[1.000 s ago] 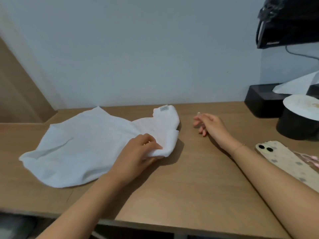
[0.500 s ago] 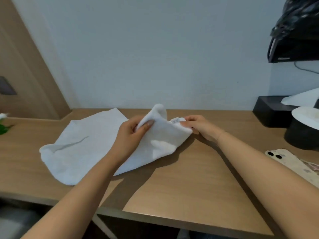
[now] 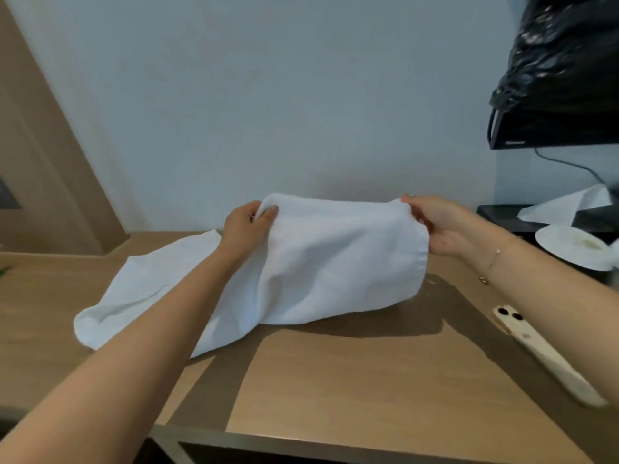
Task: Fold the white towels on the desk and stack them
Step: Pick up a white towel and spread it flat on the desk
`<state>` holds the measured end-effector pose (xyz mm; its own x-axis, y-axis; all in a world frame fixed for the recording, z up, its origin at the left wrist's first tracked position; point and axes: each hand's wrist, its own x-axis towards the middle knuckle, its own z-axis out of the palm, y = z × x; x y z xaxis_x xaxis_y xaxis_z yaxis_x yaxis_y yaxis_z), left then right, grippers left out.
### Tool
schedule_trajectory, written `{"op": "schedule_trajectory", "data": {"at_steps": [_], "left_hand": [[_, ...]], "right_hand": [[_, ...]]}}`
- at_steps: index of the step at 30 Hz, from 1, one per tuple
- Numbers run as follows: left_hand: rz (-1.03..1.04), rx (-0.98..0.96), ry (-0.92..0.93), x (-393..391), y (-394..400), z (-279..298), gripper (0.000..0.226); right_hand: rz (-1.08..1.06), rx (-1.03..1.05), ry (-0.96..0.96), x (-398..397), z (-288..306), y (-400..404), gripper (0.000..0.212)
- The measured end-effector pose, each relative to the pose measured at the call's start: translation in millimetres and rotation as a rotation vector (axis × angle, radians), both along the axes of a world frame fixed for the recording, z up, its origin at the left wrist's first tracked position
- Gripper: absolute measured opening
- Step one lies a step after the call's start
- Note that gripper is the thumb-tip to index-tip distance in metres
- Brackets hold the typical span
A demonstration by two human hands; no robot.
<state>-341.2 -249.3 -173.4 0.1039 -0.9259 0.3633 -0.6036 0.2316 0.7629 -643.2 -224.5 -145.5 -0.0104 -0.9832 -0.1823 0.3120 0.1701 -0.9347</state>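
Both hands were grasping one white towel (image 3: 335, 259), raised off the surface (image 3: 351, 380). Left hand (image 3: 246, 226) pinched its upper left corner; right hand (image 3: 435, 226) gripped upper right edge. Towel hung betw. them, lower hem touching the surface. Second white towel (image 3: 150, 289) lay flat at left, partly under the first. Phone (image 3: 542, 356) lay face-down at right, apart from towels.

Plain white towel (image 3: 335, 259), no pattern on it, over a light brown wood-grain desk (image 3: 351, 380). Pale blue-grey wall (image 3: 268, 95) behind. At the right, a cream phone (image 3: 542, 356) with two black lenses, a glossy black bag (image 3: 569, 55), a white plate (image 3: 569, 249) and a thin gold bracelet (image 3: 490, 266).
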Motion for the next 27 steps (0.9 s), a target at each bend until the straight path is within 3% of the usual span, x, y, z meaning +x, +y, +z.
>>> {"op": "schedule_trajectory", "data": {"at_steps": [2, 4, 9, 12, 14, 18, 24, 27], "left_hand": [[-0.029, 0.125, -0.137, -8, 0, -17, 0.029], [-0.074, 0.265, -0.282, -11, 5, -38, 0.047], [-0.190, 0.466, -0.665, -10, 18, -82, 0.069], [-0.183, 0.513, -0.725, -10, 16, -89, 0.079], [-0.182, 0.568, -0.770, -11, 12, -89, 0.082], [-0.149, 0.652, -0.764, -16, -4, -74, 0.083], [-0.048, 0.922, -0.313, -9, -20, -50, 0.084], [-0.067, 0.941, -0.253, 2, -29, -51, 0.080]], "right_hand": [[-0.089, 0.040, -0.025, -7, -8, -3, 0.021], [-0.169, 0.079, -0.015, -19, -24, -5, 0.015], [-0.088, 0.207, -0.164, -39, -69, 17, 0.029], [-0.002, 0.122, 0.039, -38, -87, 36, 0.054], [0.033, 0.010, 0.240, -32, -92, 53, 0.055], [0.105, -0.137, 0.452, -20, -108, 81, 0.029], [-0.056, -0.115, 0.382, -13, -108, 77, 0.020], [-0.032, 0.007, 0.304, -27, -100, 69, 0.016]]}}
